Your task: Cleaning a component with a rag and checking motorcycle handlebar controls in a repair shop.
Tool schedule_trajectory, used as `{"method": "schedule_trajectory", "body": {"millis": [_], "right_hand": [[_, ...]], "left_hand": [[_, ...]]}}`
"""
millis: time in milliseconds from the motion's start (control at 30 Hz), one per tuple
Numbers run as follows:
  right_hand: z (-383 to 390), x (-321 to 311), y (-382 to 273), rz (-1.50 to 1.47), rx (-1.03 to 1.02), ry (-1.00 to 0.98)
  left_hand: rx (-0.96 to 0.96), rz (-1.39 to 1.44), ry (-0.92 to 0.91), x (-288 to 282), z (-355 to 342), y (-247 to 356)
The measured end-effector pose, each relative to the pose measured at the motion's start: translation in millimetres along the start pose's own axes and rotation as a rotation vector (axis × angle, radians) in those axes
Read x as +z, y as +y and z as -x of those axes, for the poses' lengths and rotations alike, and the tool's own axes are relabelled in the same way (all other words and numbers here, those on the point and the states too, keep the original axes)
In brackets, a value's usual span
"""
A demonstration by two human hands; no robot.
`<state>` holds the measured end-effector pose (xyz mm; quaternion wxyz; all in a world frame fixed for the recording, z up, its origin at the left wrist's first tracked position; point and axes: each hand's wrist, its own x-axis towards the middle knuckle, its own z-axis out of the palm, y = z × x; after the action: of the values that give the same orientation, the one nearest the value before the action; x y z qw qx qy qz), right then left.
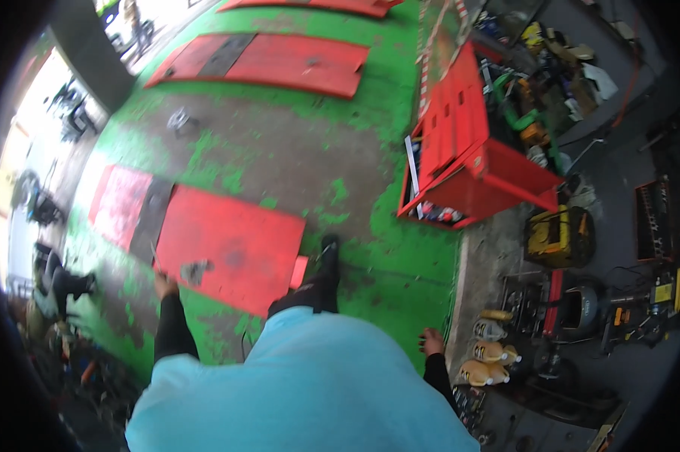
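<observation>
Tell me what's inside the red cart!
At the bottom of the red cart a jumble of small things shows, with a long pale bar at one side. The red panels cover the rest, so I can't see further in.

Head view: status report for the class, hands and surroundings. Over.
Left hand by red platform, seemingly holding something thin. Right hand loosely open, apparently empty, tan jugs to its right. Red tool cart stands ahead, right.

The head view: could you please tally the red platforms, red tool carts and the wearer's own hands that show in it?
Red platforms: 3, the farthest cut by the top edge
Red tool cart: 1
Left hand and right hand: 2
Total: 6
</observation>
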<state>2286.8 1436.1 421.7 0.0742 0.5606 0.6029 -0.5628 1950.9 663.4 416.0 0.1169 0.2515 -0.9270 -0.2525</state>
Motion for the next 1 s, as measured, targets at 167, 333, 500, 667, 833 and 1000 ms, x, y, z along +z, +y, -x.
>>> {"method": "schedule_trajectory", "body": {"millis": [167, 333, 500, 667, 833, 1000], "right_hand": [[-52.3, 91.2, -144.9, 0.086, -0.262, -0.191], [-61.0, 129.6, -404.2, 0.131, -0.819, -0.274], [-14.3, 79.9, -645.0, 0.15, -1.165, -0.152], [-56.7, -12.7, -787.0, 0.212, -1.286, 0.143], [-124.6, -97.5, -883.4, 0.341, -1.239, 0.378], [-214.4, -104.3, -946.3, 0.777, -1.124, 0.362]], "left_hand": [[-0.423, 0.19, -0.312, 91.0, 47.1, 58.8], [-0.495, 0.182, -0.603, 150.1, -24.4, 172.1], [-0.221, 0.365, -0.608, 177.2, -146.7, 316.9], [-0.021, 0.53, -0.524, 187.5, -204.7, 407.1], [-0.157, 0.522, -0.564, 230.1, -175.3, 419.4], [-0.102, 0.453, -0.54, 283.1, -100.8, 387.4]]}}
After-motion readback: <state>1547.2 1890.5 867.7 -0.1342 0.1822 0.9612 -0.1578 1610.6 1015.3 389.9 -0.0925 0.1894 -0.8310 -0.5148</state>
